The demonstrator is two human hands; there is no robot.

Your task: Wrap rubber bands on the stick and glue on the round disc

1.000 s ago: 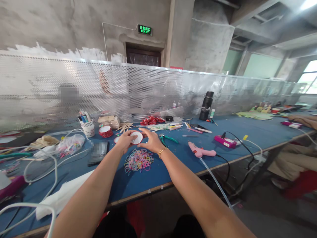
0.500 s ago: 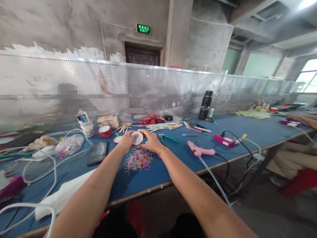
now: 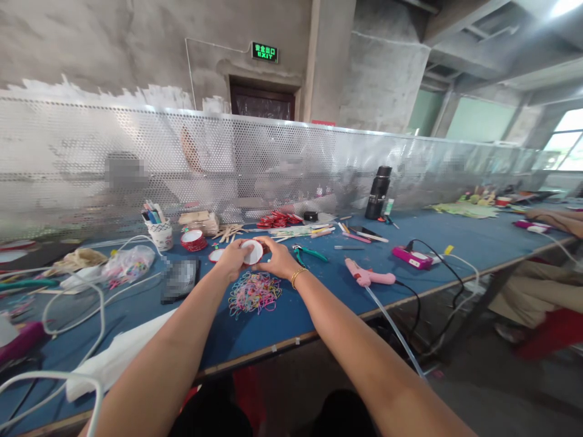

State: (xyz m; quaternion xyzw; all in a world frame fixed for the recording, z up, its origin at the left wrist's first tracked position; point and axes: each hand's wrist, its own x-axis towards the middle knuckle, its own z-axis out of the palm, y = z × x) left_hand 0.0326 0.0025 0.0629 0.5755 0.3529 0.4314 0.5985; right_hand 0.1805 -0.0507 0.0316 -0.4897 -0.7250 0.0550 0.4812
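Between my two hands is a round white disc with a red rim (image 3: 254, 252), tilted towards me. My left hand (image 3: 233, 258) grips its left side, thumb on the white face. Curled around the right side is my right hand (image 3: 277, 258), its fingers at the disc's edge. Just below lies a heap of colourful elastic loops (image 3: 255, 294) on the blue table (image 3: 291, 340). Another red-rimmed disc (image 3: 215, 255) lies partly hidden behind my left hand. A stack of similar discs (image 3: 194, 241) stands further left. Green-handled pliers (image 3: 310, 254) rest beside my right hand.
A pink glue gun (image 3: 368, 277) with a long glue stick lies right, near a purple box (image 3: 412, 257). A black bottle (image 3: 379, 193) stands at the back. Left are a pen cup (image 3: 159, 235), a phone (image 3: 180, 280) and white cables. A co-worker's arm (image 3: 555, 220) shows far right.
Almost nothing differs. The disc has turned very slightly between my hands, which stay in the same place.
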